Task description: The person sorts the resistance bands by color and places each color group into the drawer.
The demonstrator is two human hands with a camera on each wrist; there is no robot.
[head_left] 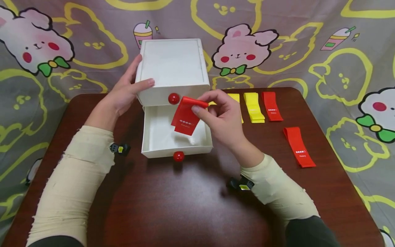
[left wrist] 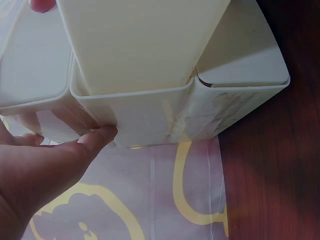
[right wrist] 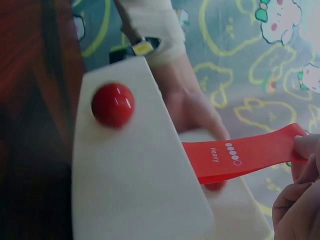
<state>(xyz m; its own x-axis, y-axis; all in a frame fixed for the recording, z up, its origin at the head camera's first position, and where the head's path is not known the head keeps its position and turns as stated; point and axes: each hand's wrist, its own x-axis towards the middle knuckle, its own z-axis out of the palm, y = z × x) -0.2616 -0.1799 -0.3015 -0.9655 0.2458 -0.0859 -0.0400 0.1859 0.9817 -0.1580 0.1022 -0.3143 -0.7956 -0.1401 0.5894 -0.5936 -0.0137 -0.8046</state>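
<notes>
Your right hand (head_left: 223, 118) is pinching a red band (head_left: 186, 118) at its folded top end; below that pinch, the band is hanging over the pulled-out lower drawer (head_left: 160, 153). Left of the pinch, your left hand (head_left: 123, 94) is resting, fingers extended, against the white cabinet (head_left: 171, 63). You are probably handling something light, floppy, stretchy and hardly fragile, so the fold is offering your surest hold.

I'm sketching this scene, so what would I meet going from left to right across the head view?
Person's left hand, white two-drawer plastic box, person's right hand, fully visible flat yellow band, far flat red band, near flat red band.
</notes>
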